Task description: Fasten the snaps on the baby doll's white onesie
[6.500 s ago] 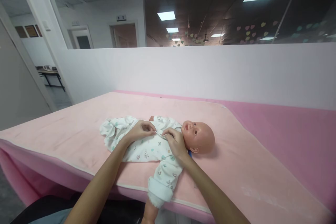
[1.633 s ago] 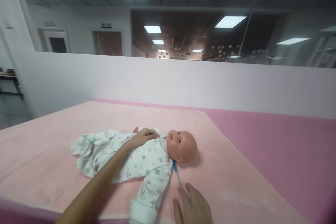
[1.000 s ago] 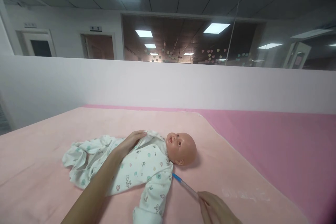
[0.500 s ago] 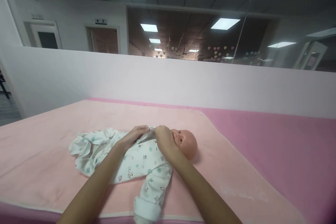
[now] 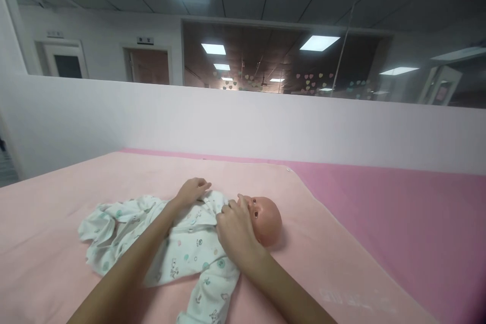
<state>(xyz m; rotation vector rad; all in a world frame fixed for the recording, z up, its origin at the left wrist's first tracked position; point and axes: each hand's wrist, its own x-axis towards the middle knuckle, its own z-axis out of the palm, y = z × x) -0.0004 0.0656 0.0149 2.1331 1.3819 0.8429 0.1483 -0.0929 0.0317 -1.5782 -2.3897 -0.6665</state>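
Observation:
A baby doll (image 5: 267,218) lies on its back on a light pink blanket (image 5: 114,177), head to the right, dressed in a white printed romper (image 5: 178,248). My left hand (image 5: 192,190) rests on the far side of the doll's chest, fingers curled on the romper fabric. My right hand (image 5: 235,225) is closed on the romper's collar just below the doll's chin and hides the neck. The romper's near sleeve hangs toward me, and its legs lie bunched at the left.
The blanket covers the left part of a wide darker pink surface (image 5: 398,223). A white partition wall (image 5: 266,121) runs along the far edge. Behind it are glass panels, doors and ceiling lights.
My right hand left the blue pen beside the doll's neck and came up to the collar. The pen is out of sight now. My left hand stayed on the chest.

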